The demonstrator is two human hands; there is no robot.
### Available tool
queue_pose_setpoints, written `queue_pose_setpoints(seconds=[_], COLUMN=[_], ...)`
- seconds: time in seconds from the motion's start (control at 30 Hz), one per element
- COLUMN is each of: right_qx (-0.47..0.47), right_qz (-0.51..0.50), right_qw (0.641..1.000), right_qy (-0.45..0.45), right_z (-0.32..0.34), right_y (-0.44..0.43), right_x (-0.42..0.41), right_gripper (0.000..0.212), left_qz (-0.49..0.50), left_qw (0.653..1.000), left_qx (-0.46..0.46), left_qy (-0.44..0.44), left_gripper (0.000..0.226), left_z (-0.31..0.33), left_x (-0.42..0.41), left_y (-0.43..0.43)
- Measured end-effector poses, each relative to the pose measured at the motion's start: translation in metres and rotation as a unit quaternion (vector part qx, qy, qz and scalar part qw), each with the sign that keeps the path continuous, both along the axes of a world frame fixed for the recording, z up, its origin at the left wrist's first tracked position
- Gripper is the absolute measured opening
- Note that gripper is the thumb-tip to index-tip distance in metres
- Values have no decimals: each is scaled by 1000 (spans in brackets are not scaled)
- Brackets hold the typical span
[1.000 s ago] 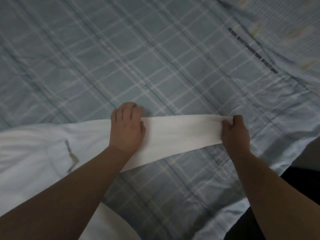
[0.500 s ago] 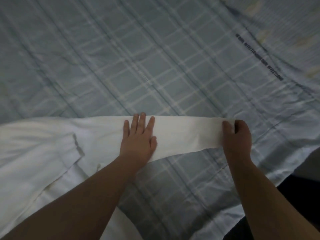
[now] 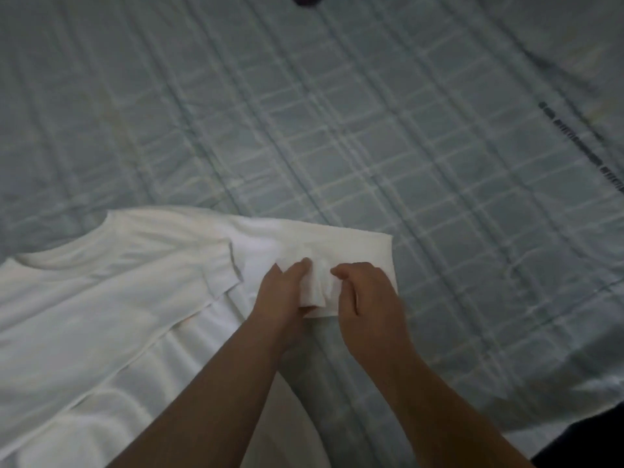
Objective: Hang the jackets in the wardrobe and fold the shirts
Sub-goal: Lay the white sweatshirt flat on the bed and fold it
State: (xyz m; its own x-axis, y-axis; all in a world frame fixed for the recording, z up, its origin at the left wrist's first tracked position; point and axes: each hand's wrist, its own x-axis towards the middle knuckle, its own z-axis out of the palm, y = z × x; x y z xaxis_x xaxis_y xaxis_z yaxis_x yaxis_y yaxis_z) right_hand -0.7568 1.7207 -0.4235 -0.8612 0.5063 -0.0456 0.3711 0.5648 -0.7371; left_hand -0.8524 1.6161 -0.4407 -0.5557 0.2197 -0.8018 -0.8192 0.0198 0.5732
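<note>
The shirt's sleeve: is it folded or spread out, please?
Folded: the sleeve doubles back on itself; left hand and right hand pinch its end.

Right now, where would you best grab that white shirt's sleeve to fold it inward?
Take the sleeve at its squared outer end, from the near side: that end lies flat and free on the bedsheet, whereas its inner end joins the shirt body.

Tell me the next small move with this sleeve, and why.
Probably carry the sleeve leftward onto the shirt body and flatten it: the left hand and right hand pinch its bunched fold, and it juts out over the bedsheet.
</note>
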Motion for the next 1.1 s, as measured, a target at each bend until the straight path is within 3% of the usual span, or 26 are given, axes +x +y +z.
queue_pose_setpoints(seconds=[0.1, 0.2, 0.4, 0.67, 0.83, 1.0, 1.1], right_qx=[130, 175, 222, 266, 313, 351, 362], right_qz=[94, 167, 256, 332, 347, 365, 350], right_qw=[985, 960, 930, 897, 870, 847, 851], right_qy=[-60, -142, -139, -118, -156, -162, -150], right_z=[-18, -34, -47, -61, -69, -80, -89], right_y=[-19, -56, -169, -309, -345, -364, -369], right_x=[-11, -29, -77, -123, -128, -126, -126], right_gripper=[46, 58, 62, 63, 66, 66, 66], left_qz=[-99, -93, 1, 51, 18, -14, -25], left_qw=[969, 944, 929, 886, 837, 841, 838], left_qx=[-128, -195, -269, -387, -479, -479, -490], left_qy=[184, 248, 254, 249, 265, 251, 238], left_gripper=[23, 17, 8, 22, 40, 37, 34], left_z=[4, 16, 36, 19, 3, -22, -43], left_x=[-8, -17, -39, -55, -59, -58, -55], left_y=[-41, -96, -245, -413, -474, -503, -513])
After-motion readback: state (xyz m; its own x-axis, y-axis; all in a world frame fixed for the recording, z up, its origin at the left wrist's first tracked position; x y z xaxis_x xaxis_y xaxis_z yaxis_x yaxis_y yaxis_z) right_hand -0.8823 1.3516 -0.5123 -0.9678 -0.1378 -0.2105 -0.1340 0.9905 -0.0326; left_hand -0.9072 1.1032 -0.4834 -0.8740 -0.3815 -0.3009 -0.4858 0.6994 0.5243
